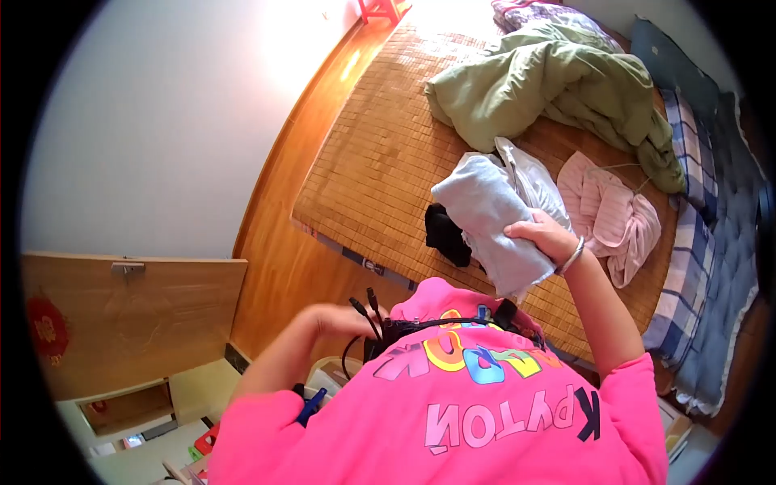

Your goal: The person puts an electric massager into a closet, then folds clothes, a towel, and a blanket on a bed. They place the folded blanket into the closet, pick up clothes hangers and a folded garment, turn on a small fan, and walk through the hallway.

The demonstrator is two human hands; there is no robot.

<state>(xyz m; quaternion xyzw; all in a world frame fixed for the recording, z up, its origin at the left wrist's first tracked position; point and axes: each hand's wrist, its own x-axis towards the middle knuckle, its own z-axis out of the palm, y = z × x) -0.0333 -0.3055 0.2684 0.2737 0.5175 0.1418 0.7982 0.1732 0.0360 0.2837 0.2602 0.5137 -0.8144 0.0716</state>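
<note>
My right hand (550,241), with a bracelet at the wrist, grips a folded light grey garment (485,214), thumb on top. The garment is held over the woven bed mat (356,174). A white garment (533,182) lies just behind it, and a black cloth (446,236) shows at its left side. To the right is a crumpled pink striped garment (610,206). My left hand (352,321) is close to my waist beside black cables (373,311); its fingers are hidden.
A green blanket (550,85) is heaped at the far side of the bed. Plaid bedding (683,267) and a blue-grey padded cover (727,267) run along the right. A wooden door (145,323) stands at left, and a red stool (380,10) at the back.
</note>
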